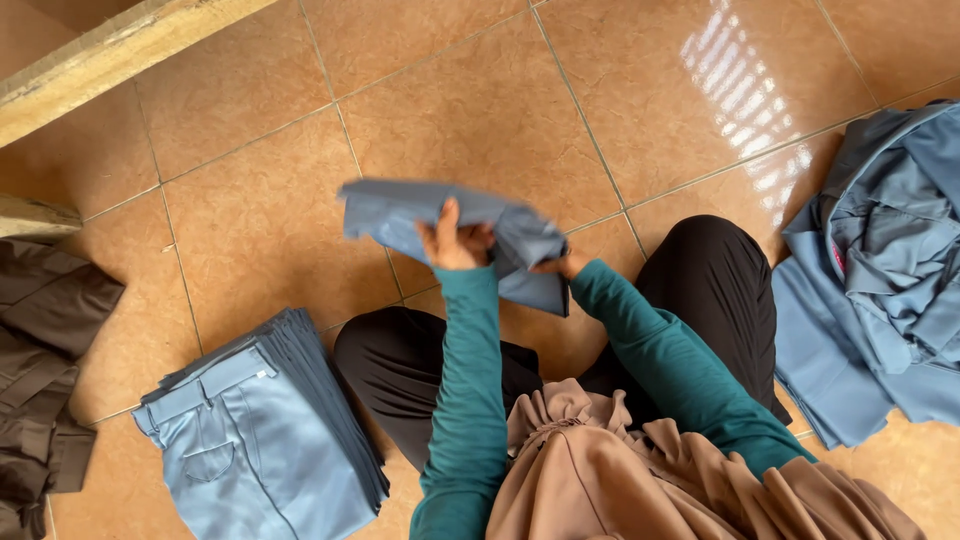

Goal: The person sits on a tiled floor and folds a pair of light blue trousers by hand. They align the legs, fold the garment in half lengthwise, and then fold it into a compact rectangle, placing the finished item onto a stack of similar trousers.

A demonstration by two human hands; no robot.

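A folded blue-grey garment [400, 212] hangs in the air above the tiled floor, in front of my crossed legs in black trousers. My left hand [455, 243] grips it from below near its middle, thumb up. My right hand [562, 264] is mostly hidden under the garment's right end and holds it there. Both arms wear teal sleeves.
A neat stack of folded light blue trousers [255, 430] lies at my left knee. A loose heap of blue garments [885, 280] lies on the right. Dark brown clothes [40, 380] sit at the left edge. A wooden beam [110, 55] crosses the top left.
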